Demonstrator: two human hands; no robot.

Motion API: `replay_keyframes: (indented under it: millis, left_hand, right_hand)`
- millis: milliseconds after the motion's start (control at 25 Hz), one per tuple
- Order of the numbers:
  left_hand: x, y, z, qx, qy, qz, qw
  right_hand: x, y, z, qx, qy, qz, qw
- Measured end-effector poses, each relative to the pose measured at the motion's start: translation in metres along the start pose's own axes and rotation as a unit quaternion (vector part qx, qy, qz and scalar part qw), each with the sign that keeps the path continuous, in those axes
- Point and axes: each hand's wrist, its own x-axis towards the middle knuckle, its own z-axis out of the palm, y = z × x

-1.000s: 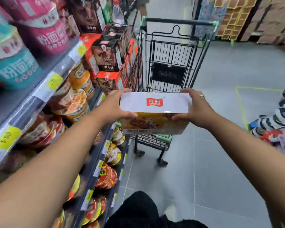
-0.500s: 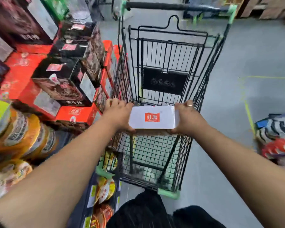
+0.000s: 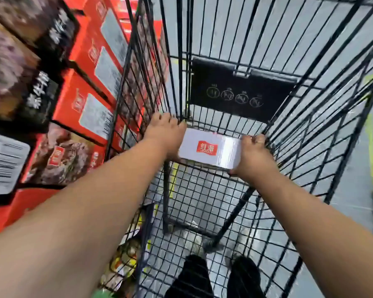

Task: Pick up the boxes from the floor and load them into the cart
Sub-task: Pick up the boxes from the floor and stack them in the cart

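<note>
i've got the box [image 3: 210, 150] deep in the cart [image 3: 205, 194], low near its wire floor at the far end. my left hand [image 3: 165, 134] and right hand [image 3: 253, 154] clamp its two short ends. it looks stiff, light cardboard with a glossy, maybe slippery top, so gripping the ends suits it.
</note>
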Motion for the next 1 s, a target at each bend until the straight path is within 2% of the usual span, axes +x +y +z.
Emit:
replay_keyframes:
  millis: [160, 440, 560, 760, 1000]
  left_hand:
    - [0.046, -0.008, 0.022, 0.001, 0.011, 0.003, 1.000]
    - [0.078, -0.028, 0.067, -0.018, 0.014, -0.048, 0.999]
    - [0.074, -0.021, 0.071, -0.029, 0.027, -0.069, 0.997]
    - [0.042, -0.004, 0.043, -0.074, 0.030, -0.087, 0.993]
    - [-0.047, 0.008, -0.034, -0.155, 0.128, -0.134, 0.970]
  right_hand:
    - [0.043, 0.001, 0.025, 0.032, 0.008, 0.026, 0.999]
    - [0.100, -0.010, 0.053, 0.058, 0.044, -0.010, 0.997]
    - [0.095, -0.009, 0.057, 0.079, 0.019, 0.003, 0.997]
    - [0.063, -0.012, 0.033, 0.057, -0.017, 0.017, 0.998]
    - [-0.004, -0.029, -0.049, 0.072, 0.037, -0.074, 0.994]
